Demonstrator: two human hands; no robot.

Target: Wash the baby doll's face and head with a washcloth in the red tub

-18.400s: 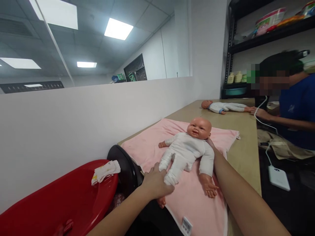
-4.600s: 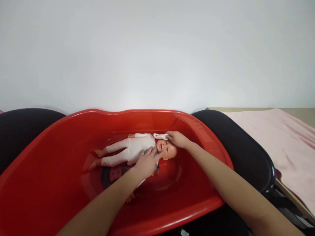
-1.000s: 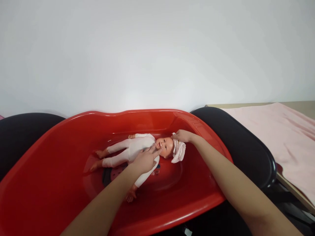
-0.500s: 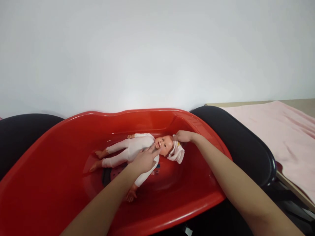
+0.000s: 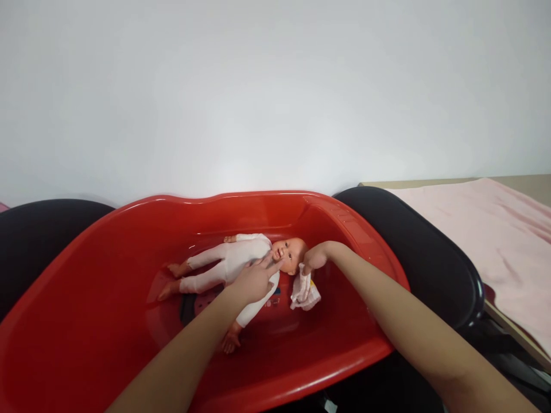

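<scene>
A baby doll (image 5: 235,261) in a white suit lies on its back in a red plastic tub (image 5: 107,321), head to the right. My left hand (image 5: 255,279) rests on the doll's chest with fingers stretched out, fingertips at its chin. My right hand (image 5: 315,256) is closed on a small pale pink washcloth (image 5: 305,290). It sits just beside the doll's head, and the cloth hangs down from it toward the tub floor.
A black chair or stand (image 5: 430,258) flanks the tub on the right, another dark shape (image 5: 38,229) on the left. A pink towel (image 5: 486,235) covers a wooden table at the far right. A plain white wall rises behind the tub.
My right hand has drawn the washcloth off the top of the doll's head and lowered it beside the head. My left hand has stayed on the doll's chest.
</scene>
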